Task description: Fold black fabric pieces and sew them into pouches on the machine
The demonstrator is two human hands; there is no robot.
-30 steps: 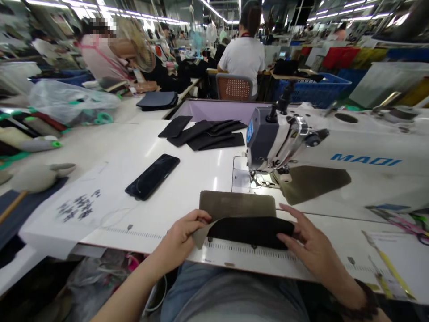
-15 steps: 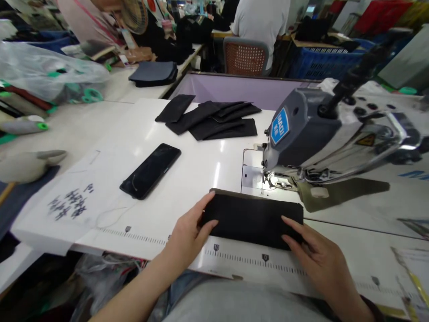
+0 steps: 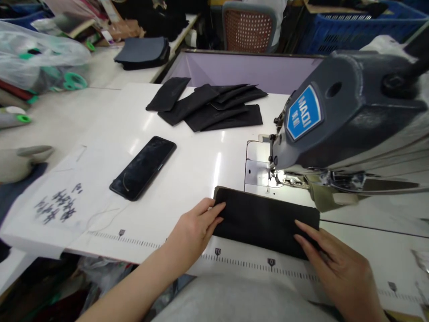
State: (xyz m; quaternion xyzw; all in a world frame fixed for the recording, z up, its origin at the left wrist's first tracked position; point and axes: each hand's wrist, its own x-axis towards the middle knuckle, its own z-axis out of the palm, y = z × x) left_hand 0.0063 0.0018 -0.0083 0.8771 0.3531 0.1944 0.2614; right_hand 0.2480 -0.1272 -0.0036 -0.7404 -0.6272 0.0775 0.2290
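Note:
A folded black fabric piece (image 3: 261, 220) lies between my two hands at the front of the sewing table. My left hand (image 3: 197, 226) grips its left end, thumb and fingers closed at the edge. At the right end, my right hand (image 3: 335, 259) pinches the cloth between thumb and fingers. Just beyond the cloth is the needle area of a sewing machine (image 3: 348, 107), where an olive fabric strip (image 3: 326, 197) lies under the arm. The underside of the black piece is hidden.
Several black fabric pieces (image 3: 208, 105) lie heaped toward the back. A phone (image 3: 144, 167) rests left of centre, beside white paper (image 3: 40, 192) with handwriting. A printed ruler scale (image 3: 217, 252) runs along the front edge. Dark fabric panels (image 3: 143, 51) are stacked on the neighbouring table.
My head view has tipped down and closer to the machine. My left fingers have shifted onto the top of the cloth's left end; my right hand keeps its pinch.

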